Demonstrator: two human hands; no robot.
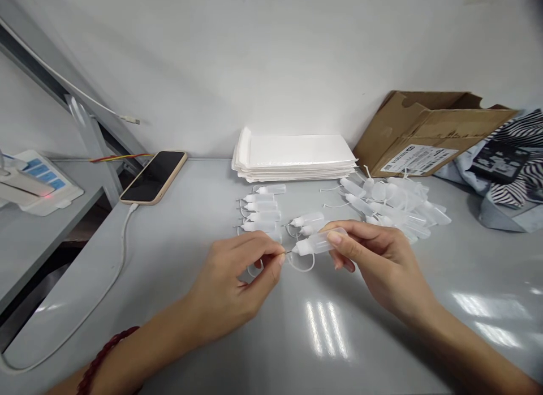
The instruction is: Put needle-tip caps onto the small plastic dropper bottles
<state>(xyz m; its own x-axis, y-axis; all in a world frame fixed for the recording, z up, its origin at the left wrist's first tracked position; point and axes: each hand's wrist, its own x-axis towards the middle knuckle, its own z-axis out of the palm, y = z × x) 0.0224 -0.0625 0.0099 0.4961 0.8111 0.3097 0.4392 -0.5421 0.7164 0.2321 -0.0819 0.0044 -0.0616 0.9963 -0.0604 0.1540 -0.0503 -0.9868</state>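
My right hand point(375, 256) grips a translucent needle-tip squeeze bottle point(316, 245) between thumb and fingers, its tip pointing left. From the bottle's neck a thin white tether loops downward. Thumb and forefinger of my left hand point(241, 276) pinch at the end of the thin metal needle; whether a small cap is between them is hidden. Behind my left hand lies a column of similar bottles point(261, 206), tips to the left, partly covered by my fingers. Two more bottles point(307, 218) rest just beyond the held one. A loose heap of bottles point(399, 200) lies on the right.
White padded envelopes point(297, 151) are stacked against the wall. An open cardboard box point(428, 129) tilts behind the heap, with striped cloth point(517, 157) beside it. At left, a phone point(155, 177) is plugged into a white cable point(121, 259) along the table point(339, 350).
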